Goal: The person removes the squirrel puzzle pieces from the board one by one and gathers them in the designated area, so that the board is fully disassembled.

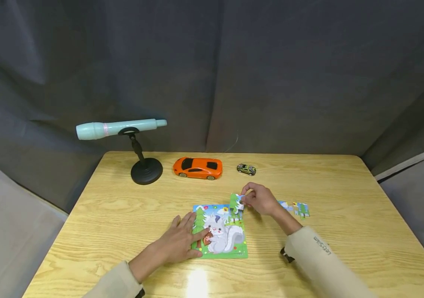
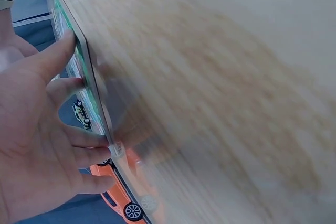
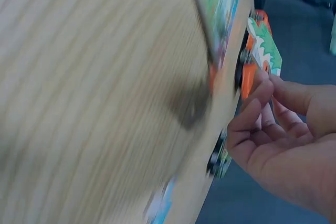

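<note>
The left hand (image 1: 180, 241) lies flat, fingers straight, pressing the colourful squirrel jigsaw board (image 1: 221, 231) against the wooden table (image 1: 122, 207). The right hand (image 1: 259, 199), wrist bent, pinches a green-and-white puzzle piece (image 1: 237, 203), seemingly just above the board's upper right corner.

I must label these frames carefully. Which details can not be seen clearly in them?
- Puzzle left part: head view, covered by the left hand.
- Puzzle piece: head view, its right edge hidden under the right hand.
- Loose pieces: too small.
- Small car: right wrist view, blurred.
</note>
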`<action>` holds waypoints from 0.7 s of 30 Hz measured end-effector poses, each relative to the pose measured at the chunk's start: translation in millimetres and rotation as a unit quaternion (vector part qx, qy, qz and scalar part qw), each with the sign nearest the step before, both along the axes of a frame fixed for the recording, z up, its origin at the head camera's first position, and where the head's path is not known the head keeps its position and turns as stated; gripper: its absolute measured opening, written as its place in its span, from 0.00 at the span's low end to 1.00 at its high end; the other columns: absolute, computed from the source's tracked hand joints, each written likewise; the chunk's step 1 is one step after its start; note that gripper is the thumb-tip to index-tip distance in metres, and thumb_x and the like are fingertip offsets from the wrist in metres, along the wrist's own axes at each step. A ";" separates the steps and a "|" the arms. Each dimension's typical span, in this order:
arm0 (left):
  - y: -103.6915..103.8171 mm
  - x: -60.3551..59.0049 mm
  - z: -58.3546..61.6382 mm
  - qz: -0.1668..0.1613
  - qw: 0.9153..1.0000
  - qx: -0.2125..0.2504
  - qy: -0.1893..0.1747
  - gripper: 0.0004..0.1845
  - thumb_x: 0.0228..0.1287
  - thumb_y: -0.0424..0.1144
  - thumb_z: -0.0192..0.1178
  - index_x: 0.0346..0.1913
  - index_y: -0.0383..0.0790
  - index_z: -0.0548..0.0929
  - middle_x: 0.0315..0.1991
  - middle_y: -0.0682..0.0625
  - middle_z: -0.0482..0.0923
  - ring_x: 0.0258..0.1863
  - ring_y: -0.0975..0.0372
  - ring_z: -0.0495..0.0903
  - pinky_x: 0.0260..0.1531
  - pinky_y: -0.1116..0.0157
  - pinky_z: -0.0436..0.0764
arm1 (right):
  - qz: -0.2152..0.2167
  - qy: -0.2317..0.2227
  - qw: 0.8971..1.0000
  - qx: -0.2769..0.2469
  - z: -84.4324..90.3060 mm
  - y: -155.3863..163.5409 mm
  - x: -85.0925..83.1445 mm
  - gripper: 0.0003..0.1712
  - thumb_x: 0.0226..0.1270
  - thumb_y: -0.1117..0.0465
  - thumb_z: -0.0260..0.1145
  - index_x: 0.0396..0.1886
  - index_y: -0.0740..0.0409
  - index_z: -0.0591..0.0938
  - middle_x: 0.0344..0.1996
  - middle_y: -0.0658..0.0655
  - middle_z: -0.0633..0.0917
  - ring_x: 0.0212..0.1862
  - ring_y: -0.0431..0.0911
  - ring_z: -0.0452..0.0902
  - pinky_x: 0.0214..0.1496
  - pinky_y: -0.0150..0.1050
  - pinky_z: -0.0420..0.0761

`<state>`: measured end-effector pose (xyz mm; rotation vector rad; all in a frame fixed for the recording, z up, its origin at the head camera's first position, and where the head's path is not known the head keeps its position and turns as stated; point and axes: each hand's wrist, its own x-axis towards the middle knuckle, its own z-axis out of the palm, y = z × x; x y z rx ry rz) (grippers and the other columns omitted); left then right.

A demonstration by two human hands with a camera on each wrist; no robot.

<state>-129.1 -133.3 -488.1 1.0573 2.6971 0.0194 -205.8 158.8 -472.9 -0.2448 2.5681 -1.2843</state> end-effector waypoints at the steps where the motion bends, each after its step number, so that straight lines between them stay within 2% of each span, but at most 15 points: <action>1: 0.0 0.0 0.1 0.000 1.000 0.000 0.000 0.37 0.61 0.65 0.51 0.72 0.59 0.60 0.72 0.30 0.49 0.74 0.43 0.49 0.66 0.39 0.57 | -0.003 -0.002 1.000 0.002 0.2 7.2 -1.1 0.04 0.68 0.68 0.57 0.41 0.62 0.76 0.27 0.65 0.86 0.33 0.56 0.82 0.22 0.33 0.69; 6: 0.6 0.5 0.2 0.005 1.000 0.001 -0.005 0.37 0.61 0.65 0.51 0.72 0.59 0.60 0.73 0.30 0.49 0.74 0.43 0.48 0.66 0.40 0.57 | -0.021 -0.013 0.999 0.031 0.7 36.7 -5.6 0.05 0.68 0.67 0.58 0.41 0.63 0.76 0.29 0.62 0.87 0.31 0.53 0.82 0.25 0.34 0.73; 11: 0.6 0.8 0.2 0.008 1.000 -0.001 -0.006 0.37 0.61 0.65 0.52 0.72 0.59 0.61 0.73 0.30 0.48 0.74 0.43 0.48 0.66 0.40 0.58 | -0.031 -0.026 0.997 0.066 -0.1 52.8 -8.0 0.06 0.69 0.66 0.57 0.41 0.64 0.77 0.29 0.59 0.87 0.29 0.49 0.81 0.29 0.37 0.78; 17: 0.7 1.0 -0.1 0.007 1.000 0.000 -0.002 0.37 0.61 0.65 0.52 0.72 0.59 0.61 0.72 0.30 0.49 0.74 0.43 0.49 0.66 0.40 0.58 | -0.032 -0.025 0.996 0.082 -3.7 60.3 -8.1 0.06 0.67 0.67 0.58 0.40 0.66 0.77 0.27 0.61 0.86 0.24 0.46 0.78 0.23 0.34 0.76; 21: 0.7 0.4 -0.4 0.005 1.000 0.000 -0.003 0.37 0.61 0.65 0.52 0.72 0.59 0.61 0.72 0.29 0.49 0.74 0.43 0.49 0.66 0.40 0.59 | -0.025 -0.003 0.994 0.110 -7.5 60.6 -8.3 0.05 0.66 0.66 0.60 0.37 0.65 0.78 0.26 0.60 0.83 0.22 0.44 0.76 0.22 0.33 0.75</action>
